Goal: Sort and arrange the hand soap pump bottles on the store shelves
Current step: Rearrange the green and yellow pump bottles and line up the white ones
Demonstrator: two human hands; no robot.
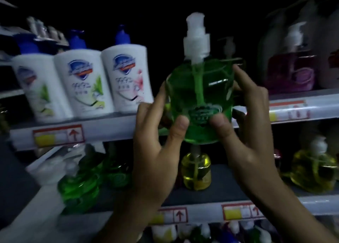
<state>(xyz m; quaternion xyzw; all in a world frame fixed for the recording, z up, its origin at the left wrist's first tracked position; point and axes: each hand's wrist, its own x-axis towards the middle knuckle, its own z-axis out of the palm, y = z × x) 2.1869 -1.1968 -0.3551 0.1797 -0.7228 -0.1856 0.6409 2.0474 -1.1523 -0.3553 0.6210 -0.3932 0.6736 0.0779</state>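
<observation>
Standing upright between both hands [200,138], green soap bottle [200,96].

A clear green soap bottle [200,99] with a white pump was held upright in front of the shelves, gripped at its sides by the left hand [156,151] and the right hand [247,132], both thumbs near its front label. On the upper shelf [110,131] three white bottles [84,83] with blue pumps stood touching, and a blurred purple bottle [291,72] stood well to the right. The lower shelf [201,211] held green bottles [78,186] at left and two yellow bottles [196,171], well apart.
</observation>
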